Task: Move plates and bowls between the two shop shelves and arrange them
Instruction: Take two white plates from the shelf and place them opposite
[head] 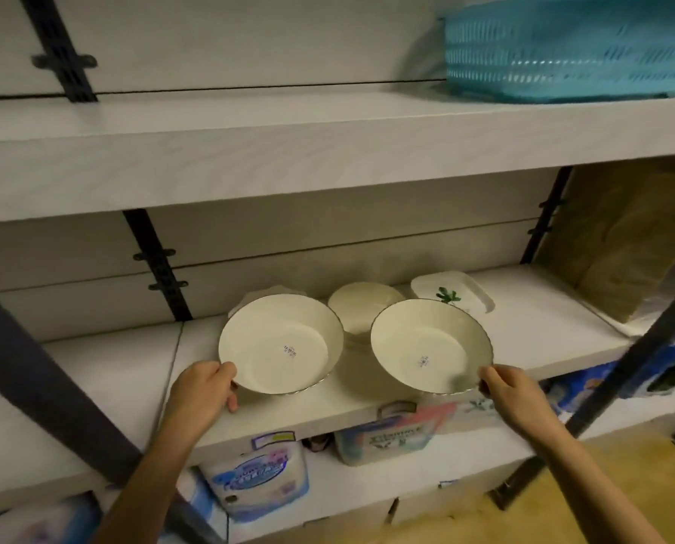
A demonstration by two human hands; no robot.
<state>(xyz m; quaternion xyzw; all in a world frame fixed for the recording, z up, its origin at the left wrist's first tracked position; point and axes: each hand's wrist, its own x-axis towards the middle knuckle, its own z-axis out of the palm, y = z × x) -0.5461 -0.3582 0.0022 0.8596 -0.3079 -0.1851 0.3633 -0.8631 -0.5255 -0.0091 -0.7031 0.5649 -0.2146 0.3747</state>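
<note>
Two cream bowls with dark scalloped rims are at the front of the middle shelf [132, 371]. My left hand [206, 390] grips the near-left rim of the left bowl [281, 343]. My right hand [512, 390] pinches the near-right rim of the right bowl [426, 343], which juts slightly past the shelf's front edge. Each bowl has a small sticker inside. Behind them sit a scalloped white plate [265, 294], a small stack of cream bowls [363, 304] and a white rectangular dish [451, 294] with a green leaf print.
A teal plastic basket [563, 49] stands on the upper shelf at the right. Brown wrapped material [626, 237] fills the right end of the middle shelf. Tissue packs [257, 480] sit on the lower shelf. Dark diagonal struts [622, 363] cross both sides.
</note>
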